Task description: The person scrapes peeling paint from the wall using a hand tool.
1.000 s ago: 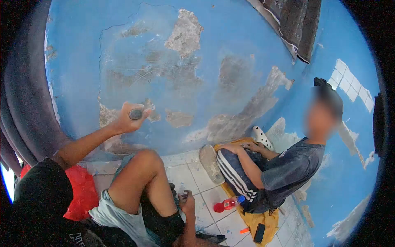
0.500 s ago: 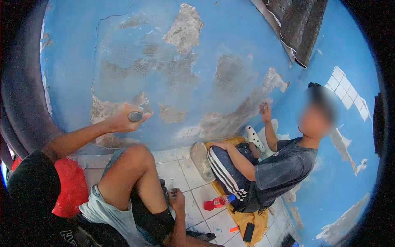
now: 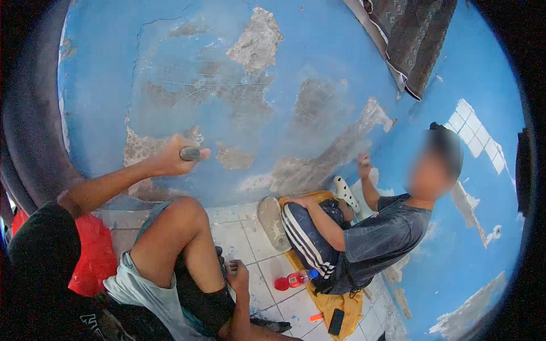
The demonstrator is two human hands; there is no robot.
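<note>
My left hand [image 3: 176, 156] is closed round a tool with a dark, rounded handle end [image 3: 189, 153], held against or close to the blue wall [image 3: 239, 184]. The tool's working end is hidden. Beneath it the wall shows bare grey patches [image 3: 235, 158]. My right hand [image 3: 238, 275] hangs low beside my bent leg [image 3: 199, 250], its fingers loosely curled and apart, with nothing visible in them.
A co-worker [image 3: 387, 233] sits on a yellow cloth [image 3: 347, 310], one hand raised near the wall. Near them are a red bottle [image 3: 296, 278] with a blue cap, a phone [image 3: 336, 321], an orange object [image 3: 315, 317] and a white clog [image 3: 345, 192]. Red plastic [image 3: 94, 256] lies left.
The co-worker's hand has risen from the lap towards the wall. My left hand stays at the same part of the wall with the tool. The view has shifted slightly.
</note>
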